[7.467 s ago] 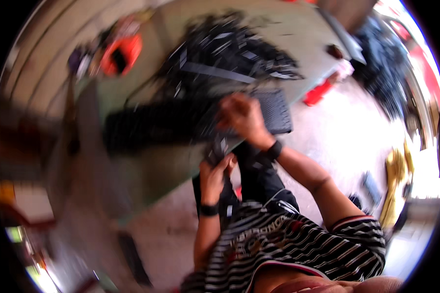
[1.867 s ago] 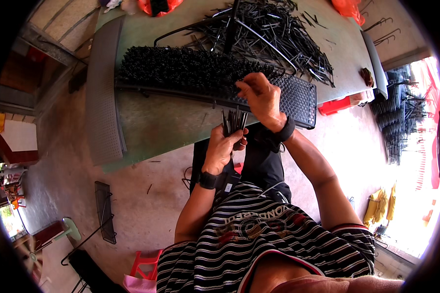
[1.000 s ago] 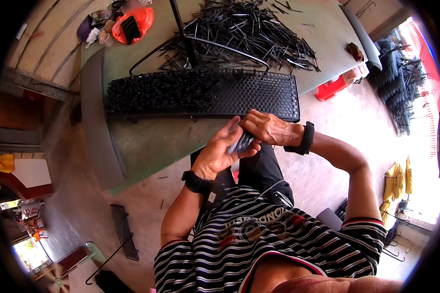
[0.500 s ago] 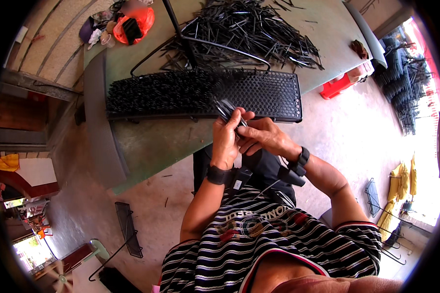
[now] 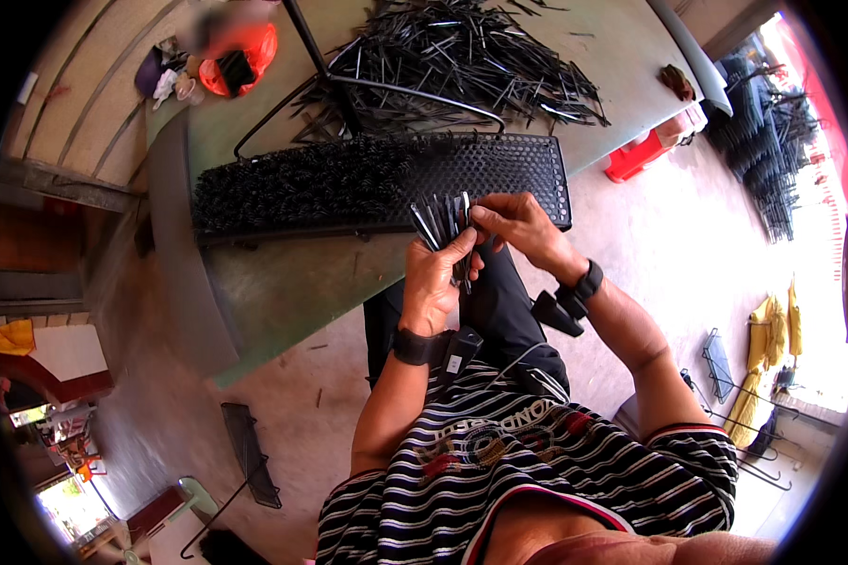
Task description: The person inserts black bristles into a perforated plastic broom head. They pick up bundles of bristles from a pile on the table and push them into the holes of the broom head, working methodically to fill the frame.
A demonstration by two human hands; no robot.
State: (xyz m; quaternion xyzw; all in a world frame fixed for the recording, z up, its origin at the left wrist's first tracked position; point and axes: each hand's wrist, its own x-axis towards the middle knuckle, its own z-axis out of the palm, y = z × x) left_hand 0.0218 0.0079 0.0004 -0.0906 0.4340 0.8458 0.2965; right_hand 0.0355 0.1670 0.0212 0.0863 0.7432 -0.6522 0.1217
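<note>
Gripping fanned strips (image 5: 440, 220) in left hand (image 5: 432, 285) at near edge of panel (image 5: 506, 176); now pinching 1 outer strip near its tip with right hand (image 5: 526, 229), shifted up from bunch's base 0.5 s ago, so probably easier to split off singly. Beyond, see panel on table (image 5: 297, 292), tufted left, perforated right, then wire frame (image 5: 327, 76) partly in the way of pile (image 5: 462, 61).
</note>
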